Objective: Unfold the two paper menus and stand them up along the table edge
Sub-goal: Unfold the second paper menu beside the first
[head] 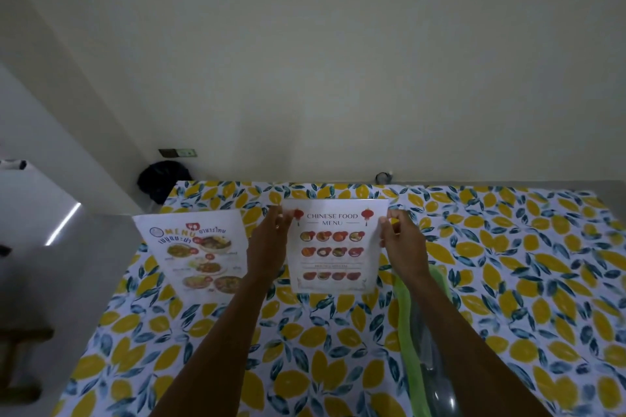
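Observation:
A white Chinese food menu (335, 247) stands upright on the table near its far edge, printed side toward me. My left hand (267, 240) pinches its upper left edge and my right hand (401, 240) pinches its upper right edge. To the left, a Thai food menu (196, 250) with dish photos stands unfolded and slightly tilted at the table's left side, with no hand on it.
The table (508, 281) wears a cloth printed with yellow lemons and blue leaves and sits against a pale wall. A green ribbon-like strip (406, 325) runs under my right forearm. A dark bag (162, 179) sits beyond the far left corner.

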The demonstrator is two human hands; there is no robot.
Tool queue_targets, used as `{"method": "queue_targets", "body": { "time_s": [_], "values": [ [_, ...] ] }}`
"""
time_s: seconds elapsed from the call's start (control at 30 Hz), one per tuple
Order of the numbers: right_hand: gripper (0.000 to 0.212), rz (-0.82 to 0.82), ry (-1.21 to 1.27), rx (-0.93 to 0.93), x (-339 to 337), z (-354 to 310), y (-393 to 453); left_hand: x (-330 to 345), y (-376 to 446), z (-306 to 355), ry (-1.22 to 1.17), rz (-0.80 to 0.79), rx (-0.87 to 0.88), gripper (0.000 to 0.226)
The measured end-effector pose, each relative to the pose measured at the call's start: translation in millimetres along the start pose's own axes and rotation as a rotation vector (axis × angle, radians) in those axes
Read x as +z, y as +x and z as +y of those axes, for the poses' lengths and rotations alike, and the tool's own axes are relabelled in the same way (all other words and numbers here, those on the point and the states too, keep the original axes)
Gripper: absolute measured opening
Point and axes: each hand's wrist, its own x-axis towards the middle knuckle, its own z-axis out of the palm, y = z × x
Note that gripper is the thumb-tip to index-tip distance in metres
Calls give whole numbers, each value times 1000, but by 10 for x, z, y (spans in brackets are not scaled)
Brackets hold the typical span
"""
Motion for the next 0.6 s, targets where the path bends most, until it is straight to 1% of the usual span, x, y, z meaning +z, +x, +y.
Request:
{"method": "queue_targets", "body": {
  "time_s": [0.03,0.17,0.23,0.33,0.43,0.53,0.6],
  "values": [
    [35,7,-1,3,4,-3,-14,-2,-2,15,7,-4,-15,25],
    [32,-2,1,23,-1,-27,-63,17,-12,28,40,-1,-57,37],
    [30,-11,3,65,-4,-56,-73,9,-37,47,63,-1,-57,41],
    [28,-83,20,154,-39,-115,-100,-56,-79,87,78,-16,-23,44],
    [32,-185,63,226,-64,-168,-157,-116,-113,102,103,-57,-23,51],
    [42,-173,107,253,-90,-234,-255,-143,-154,96,120,-81,-50,70],
    [50,-148,142,284,-94,-254,-346,-183,-226,117,145,-45,-67,64]
  ]
}}
